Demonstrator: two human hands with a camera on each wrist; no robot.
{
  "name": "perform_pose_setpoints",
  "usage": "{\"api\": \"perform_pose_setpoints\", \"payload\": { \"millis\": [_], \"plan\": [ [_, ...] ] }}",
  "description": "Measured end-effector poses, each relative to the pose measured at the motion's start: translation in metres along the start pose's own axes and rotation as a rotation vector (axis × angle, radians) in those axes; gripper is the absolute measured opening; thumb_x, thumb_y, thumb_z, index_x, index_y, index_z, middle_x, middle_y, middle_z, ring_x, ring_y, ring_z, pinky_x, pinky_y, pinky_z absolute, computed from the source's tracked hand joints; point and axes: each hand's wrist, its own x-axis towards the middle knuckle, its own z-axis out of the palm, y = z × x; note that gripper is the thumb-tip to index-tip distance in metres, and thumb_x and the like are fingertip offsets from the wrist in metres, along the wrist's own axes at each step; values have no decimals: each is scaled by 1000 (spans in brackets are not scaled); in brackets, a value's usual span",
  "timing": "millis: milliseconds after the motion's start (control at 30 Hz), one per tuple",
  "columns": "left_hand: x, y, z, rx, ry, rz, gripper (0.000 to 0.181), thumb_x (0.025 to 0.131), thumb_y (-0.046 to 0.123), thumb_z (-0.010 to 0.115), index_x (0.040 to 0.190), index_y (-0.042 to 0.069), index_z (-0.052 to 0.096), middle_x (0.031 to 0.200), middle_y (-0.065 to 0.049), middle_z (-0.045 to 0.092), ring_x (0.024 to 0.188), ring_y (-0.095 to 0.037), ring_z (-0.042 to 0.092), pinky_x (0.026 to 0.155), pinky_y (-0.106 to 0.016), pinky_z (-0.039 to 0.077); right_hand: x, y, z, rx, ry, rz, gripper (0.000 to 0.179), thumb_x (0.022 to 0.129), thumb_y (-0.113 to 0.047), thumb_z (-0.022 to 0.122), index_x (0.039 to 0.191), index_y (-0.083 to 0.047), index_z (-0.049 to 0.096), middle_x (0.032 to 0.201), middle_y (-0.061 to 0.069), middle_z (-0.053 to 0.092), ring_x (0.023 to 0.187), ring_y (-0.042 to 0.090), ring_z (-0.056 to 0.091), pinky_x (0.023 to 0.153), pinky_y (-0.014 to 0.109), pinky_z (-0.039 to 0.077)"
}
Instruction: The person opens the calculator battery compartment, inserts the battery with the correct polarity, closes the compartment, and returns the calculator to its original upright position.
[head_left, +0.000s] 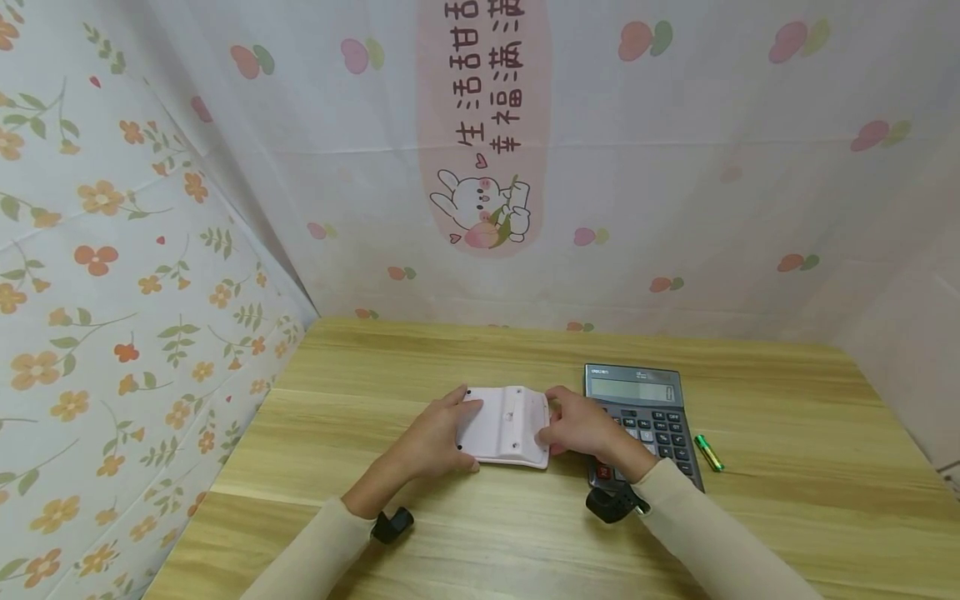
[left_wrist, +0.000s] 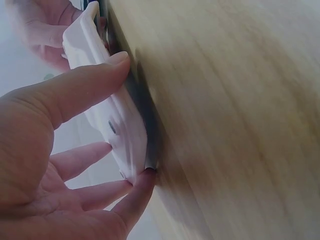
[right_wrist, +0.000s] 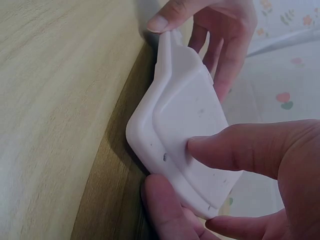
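A white calculator (head_left: 491, 425), back side up, is held low over the table between both hands. Small dark feet and screw holes dot its back, and a raised wedge runs along its right end. My left hand (head_left: 437, 435) grips the left end, thumb on the near edge and fingers at the far side. In the left wrist view, fingertips (left_wrist: 148, 176) curl round the corner of the white casing (left_wrist: 127, 130). At the thick end my right hand (head_left: 583, 425) holds on. Its thumb (right_wrist: 215, 150) presses the back panel (right_wrist: 187, 107) while the fingers reach underneath. The calculator's front is hidden.
A dark grey calculator (head_left: 633, 392) lies face up on the wooden table (head_left: 330, 425), partly under my right forearm. Right of it lies a green and gold battery (head_left: 708, 452). Patterned curtains (head_left: 360, 183) hang behind the table and on the left.
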Motion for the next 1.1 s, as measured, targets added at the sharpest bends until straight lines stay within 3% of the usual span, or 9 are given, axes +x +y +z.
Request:
{"api": "perform_pose_setpoints", "payload": {
  "millis": [633,1100],
  "plan": [
    [-3,-6,-6,37,3,16,91,75,11,104,154,-1,61,171,-30,37,150,-54,45,121,-59,41,5,-7,7,-111,8,-28,60,85,-7,83,140,8,62,87,9,66,69,20,71,63,31,50],
    [-4,-7,-3,42,10,-8,86,77,14,103,153,2,64,171,-28,39,147,-52,47,117,-57,46,4,-5,5,-59,-22,-32,56,89,-8,81,139,8,63,87,10,62,72,21,73,65,33,54]
  ]
}}
